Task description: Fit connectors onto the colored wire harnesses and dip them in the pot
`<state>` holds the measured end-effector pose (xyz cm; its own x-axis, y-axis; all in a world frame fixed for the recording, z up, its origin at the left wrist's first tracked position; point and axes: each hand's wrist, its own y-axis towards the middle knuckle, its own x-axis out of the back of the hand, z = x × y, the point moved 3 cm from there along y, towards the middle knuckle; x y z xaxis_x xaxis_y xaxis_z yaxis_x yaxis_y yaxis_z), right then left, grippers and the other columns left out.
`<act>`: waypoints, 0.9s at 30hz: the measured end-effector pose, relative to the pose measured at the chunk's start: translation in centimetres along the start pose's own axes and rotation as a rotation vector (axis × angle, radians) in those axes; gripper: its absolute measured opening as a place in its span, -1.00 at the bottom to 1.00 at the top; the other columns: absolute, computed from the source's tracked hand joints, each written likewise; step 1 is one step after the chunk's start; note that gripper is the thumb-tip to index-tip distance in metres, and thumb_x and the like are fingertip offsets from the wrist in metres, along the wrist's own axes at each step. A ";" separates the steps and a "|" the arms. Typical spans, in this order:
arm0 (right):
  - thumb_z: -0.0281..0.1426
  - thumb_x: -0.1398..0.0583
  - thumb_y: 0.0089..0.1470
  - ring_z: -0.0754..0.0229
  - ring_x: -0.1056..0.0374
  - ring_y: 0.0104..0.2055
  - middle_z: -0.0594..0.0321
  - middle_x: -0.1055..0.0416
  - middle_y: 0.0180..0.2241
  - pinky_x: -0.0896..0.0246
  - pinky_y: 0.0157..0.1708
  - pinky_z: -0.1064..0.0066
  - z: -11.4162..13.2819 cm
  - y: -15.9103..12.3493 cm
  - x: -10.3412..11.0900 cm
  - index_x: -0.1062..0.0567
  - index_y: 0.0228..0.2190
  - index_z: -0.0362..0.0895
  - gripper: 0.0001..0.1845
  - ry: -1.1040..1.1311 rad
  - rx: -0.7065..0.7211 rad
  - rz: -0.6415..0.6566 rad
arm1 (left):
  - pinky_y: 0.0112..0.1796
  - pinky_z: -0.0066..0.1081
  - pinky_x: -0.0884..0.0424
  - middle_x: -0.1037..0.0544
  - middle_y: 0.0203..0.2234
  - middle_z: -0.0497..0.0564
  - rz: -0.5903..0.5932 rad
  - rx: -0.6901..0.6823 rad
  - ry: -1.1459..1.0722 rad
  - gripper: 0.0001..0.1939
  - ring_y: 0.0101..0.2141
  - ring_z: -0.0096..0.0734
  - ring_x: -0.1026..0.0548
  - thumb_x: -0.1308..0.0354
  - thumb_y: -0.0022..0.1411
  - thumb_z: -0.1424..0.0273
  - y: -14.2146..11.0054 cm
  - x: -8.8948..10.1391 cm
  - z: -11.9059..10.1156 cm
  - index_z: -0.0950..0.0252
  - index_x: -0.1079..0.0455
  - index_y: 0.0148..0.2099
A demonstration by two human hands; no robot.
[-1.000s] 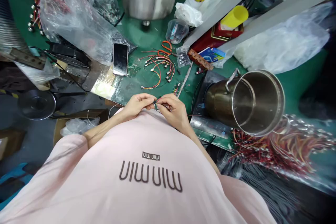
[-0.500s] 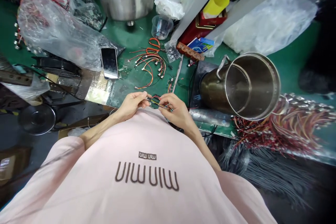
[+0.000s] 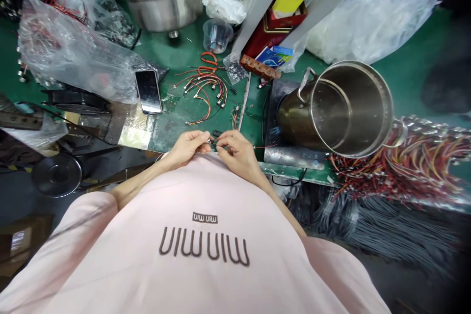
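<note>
Left hand (image 3: 186, 148) and right hand (image 3: 239, 151) are both in a narrow pinch, their fingertips closed on a small black connector (image 3: 214, 143) with thin wires, held just in front of the chest at the desk (image 3: 253, 122) edge. Loose wire harnesses (image 3: 201, 92) lie on the desk at 12 o'clock from the hands, a smartphone (image 3: 148, 91) at 11 o'clock, and a steel bowl (image 3: 162, 2) farther out at 12 o'clock. A stainless pot (image 3: 349, 108) sits at 2 o'clock, with a bundle of red and orange wires (image 3: 405, 167) just beside it at 3 o'clock.
</note>
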<state>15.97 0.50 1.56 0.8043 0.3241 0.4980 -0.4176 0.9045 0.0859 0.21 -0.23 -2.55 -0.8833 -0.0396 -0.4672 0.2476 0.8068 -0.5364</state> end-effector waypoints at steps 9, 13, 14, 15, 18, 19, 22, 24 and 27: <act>-0.53 -0.18 0.01 0.18 -0.34 -0.15 0.14 -0.36 -0.21 -0.32 -0.24 0.37 0.0 -0.6 0.3 -0.37 -0.36 -0.10 -0.88 -0.162 0.118 -0.001 | -0.57 -0.59 -0.24 -0.46 -0.71 -0.05 -0.017 0.078 -0.068 -0.56 -0.67 -0.61 -0.34 -0.35 -0.03 0.07 0.2 -0.4 -0.1 0.40 -0.41 -0.39; -0.52 -0.15 0.05 0.19 -0.35 -0.18 0.14 -0.35 -0.24 -0.31 -0.23 0.35 -0.4 -0.6 -0.3 -0.38 -0.39 -0.10 -0.92 -0.245 0.130 -0.084 | -0.57 -0.58 -0.23 -0.47 -0.69 -0.04 0.033 0.098 -0.040 -0.54 -0.67 -0.62 -0.34 -0.36 -0.06 0.06 0.4 -0.6 0.0 0.38 -0.38 -0.44; -0.52 -0.14 0.04 0.19 -0.35 -0.19 0.14 -0.35 -0.25 -0.31 -0.23 0.35 -0.4 -0.6 -0.5 -0.38 -0.40 -0.10 -0.92 -0.245 0.126 -0.104 | -0.56 -0.58 -0.24 -0.47 -0.69 -0.04 0.037 0.103 -0.027 -0.55 -0.67 -0.62 -0.34 -0.35 -0.06 0.06 0.4 -0.7 0.1 0.38 -0.37 -0.45; -0.52 -0.14 0.03 0.20 -0.35 -0.21 0.14 -0.35 -0.25 -0.30 -0.25 0.36 -0.4 -0.6 -0.7 -0.38 -0.41 -0.10 -0.92 -0.235 0.123 -0.125 | -0.55 -0.58 -0.24 -0.48 -0.68 -0.04 0.035 0.107 -0.012 -0.55 -0.66 -0.63 -0.34 -0.35 -0.06 0.06 0.3 -0.8 0.1 0.38 -0.36 -0.46; -0.54 -0.13 0.01 0.22 -0.33 -0.24 0.17 -0.33 -0.29 -0.29 -0.26 0.37 -0.4 -0.3 -1.1 -0.35 -0.47 -0.10 -0.89 -0.165 0.114 -0.171 | -0.53 -0.58 -0.26 -0.48 -0.68 -0.05 0.021 0.102 0.038 -0.54 -0.64 -0.63 -0.35 -0.38 -0.10 0.06 0.3 -1.1 0.0 0.37 -0.35 -0.49; -0.54 -0.13 0.00 0.22 -0.33 -0.24 0.19 -0.33 -0.31 -0.28 -0.26 0.38 -0.5 -0.2 -1.2 -0.34 -0.49 -0.10 -0.88 -0.139 0.107 -0.175 | -0.52 -0.58 -0.26 -0.48 -0.68 -0.06 0.020 0.101 0.053 -0.53 -0.63 -0.64 -0.35 -0.38 -0.13 0.06 0.3 -1.1 -0.1 0.37 -0.34 -0.50; -0.55 -0.13 0.00 0.23 -0.32 -0.22 0.20 -0.33 -0.31 -0.27 -0.24 0.40 -0.8 0.2 -1.1 -0.35 -0.49 -0.11 -0.89 -0.075 0.069 -0.144 | -0.53 -0.57 -0.25 -0.46 -0.69 -0.07 0.024 0.107 0.098 -0.49 -0.64 -0.63 -0.34 -0.39 -0.18 0.01 0.7 -1.0 -0.5 0.36 -0.33 -0.51; -0.54 -0.15 -0.01 0.22 -0.31 -0.18 0.20 -0.33 -0.28 -0.26 -0.19 0.40 -0.9 0.3 -0.8 -0.38 -0.44 -0.12 -0.91 -0.060 0.041 -0.130 | -0.56 -0.56 -0.22 -0.44 -0.70 -0.08 0.021 0.117 0.136 -0.46 -0.65 -0.61 -0.33 -0.38 -0.21 -0.03 0.9 -0.8 -0.8 0.36 -0.34 -0.50; -0.52 -0.16 -0.02 0.22 -0.30 -0.13 0.20 -0.33 -0.25 -0.23 -0.11 0.41 -0.5 -0.1 -0.1 -0.40 -0.38 -0.13 -0.91 -0.086 -0.014 -0.109 | -0.60 -0.55 -0.17 -0.42 -0.71 -0.11 0.009 0.162 0.202 -0.44 -0.65 -0.59 -0.31 -0.38 -0.25 -0.08 0.9 -0.6 -0.9 0.33 -0.40 -0.44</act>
<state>16.13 0.56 1.10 0.8049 0.1992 0.5589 -0.3232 0.9371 0.1315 0.62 1.11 -2.10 -0.9383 0.0989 -0.3314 0.3020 0.7013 -0.6458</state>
